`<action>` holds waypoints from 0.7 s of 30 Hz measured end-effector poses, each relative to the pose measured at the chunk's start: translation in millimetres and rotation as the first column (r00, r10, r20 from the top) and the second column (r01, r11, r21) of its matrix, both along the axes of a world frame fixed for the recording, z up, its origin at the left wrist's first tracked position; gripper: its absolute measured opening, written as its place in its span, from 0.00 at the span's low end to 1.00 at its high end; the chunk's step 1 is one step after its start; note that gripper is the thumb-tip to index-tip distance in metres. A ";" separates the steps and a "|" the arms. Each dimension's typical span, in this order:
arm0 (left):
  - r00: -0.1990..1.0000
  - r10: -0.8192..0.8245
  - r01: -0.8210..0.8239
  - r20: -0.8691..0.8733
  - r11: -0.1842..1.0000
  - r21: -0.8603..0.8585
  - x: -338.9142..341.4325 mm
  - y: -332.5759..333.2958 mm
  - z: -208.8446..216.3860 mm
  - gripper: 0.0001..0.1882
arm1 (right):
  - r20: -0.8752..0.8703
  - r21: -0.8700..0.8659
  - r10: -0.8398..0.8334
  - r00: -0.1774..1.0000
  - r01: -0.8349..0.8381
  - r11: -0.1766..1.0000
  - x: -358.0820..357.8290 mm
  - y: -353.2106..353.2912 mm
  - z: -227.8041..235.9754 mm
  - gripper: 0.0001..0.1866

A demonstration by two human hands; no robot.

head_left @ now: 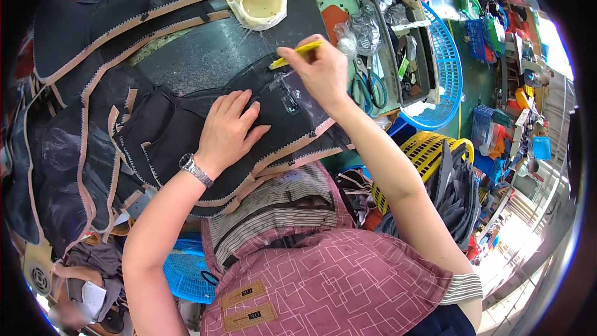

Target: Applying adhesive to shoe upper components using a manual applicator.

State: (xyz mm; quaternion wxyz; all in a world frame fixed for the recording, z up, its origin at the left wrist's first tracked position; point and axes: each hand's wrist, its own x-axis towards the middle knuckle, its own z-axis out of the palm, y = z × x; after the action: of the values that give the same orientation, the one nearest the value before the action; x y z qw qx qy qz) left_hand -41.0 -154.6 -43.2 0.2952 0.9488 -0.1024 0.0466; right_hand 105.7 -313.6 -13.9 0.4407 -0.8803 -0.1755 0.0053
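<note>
My left hand (231, 126) lies flat on a black fabric piece (186, 126), fingers stretched and thumb apart. A pale, zigzag-stitched band runs along the edge of this piece. A slim yellow stick-shaped tool (296, 53) is pinched in my right hand (322, 70), its end down at the fabric's far edge. Whether that end has bristles I cannot tell. Near my right fingers, the black surface has a wet-looking shiny patch (290, 101). Beyond both hands stands a cream-coloured pot (260, 5) with a round opening, crusted with what looks like dried glue.
More black pieces (62, 149) with pale edges overlap on the left. Teal-handled scissors (368, 87) lie right of my right hand, beside a tray (428, 81) of small items. Blue (453, 68) and yellow baskets (429, 149) stand at the right. A person (93, 286) sits at lower left.
</note>
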 end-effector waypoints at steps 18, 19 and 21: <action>0.991 0.135 -0.133 0.020 0.987 -0.092 6.4 -10.3 -3.9 0.14 | -0.165 0.013 -0.153 0.974 0.158 0.987 -17.1 -12.8 -14.7 0.18; 0.991 0.134 -0.132 0.021 0.988 -0.084 6.6 -10.0 -3.5 0.14 | -0.225 0.096 -0.137 0.965 0.162 0.982 -18.9 -10.8 -15.7 0.18; 0.991 0.130 -0.127 0.030 0.989 -0.076 7.5 -9.6 -2.7 0.15 | -0.219 0.079 -0.081 0.972 0.100 0.992 -21.9 -7.9 -20.8 0.17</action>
State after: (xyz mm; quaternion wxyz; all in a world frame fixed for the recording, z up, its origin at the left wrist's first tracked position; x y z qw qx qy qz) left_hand -33.5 -164.2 -45.8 0.3247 0.9409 -0.0444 0.0857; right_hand 83.8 -321.4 -34.6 0.4959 -0.8610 -0.0864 0.0727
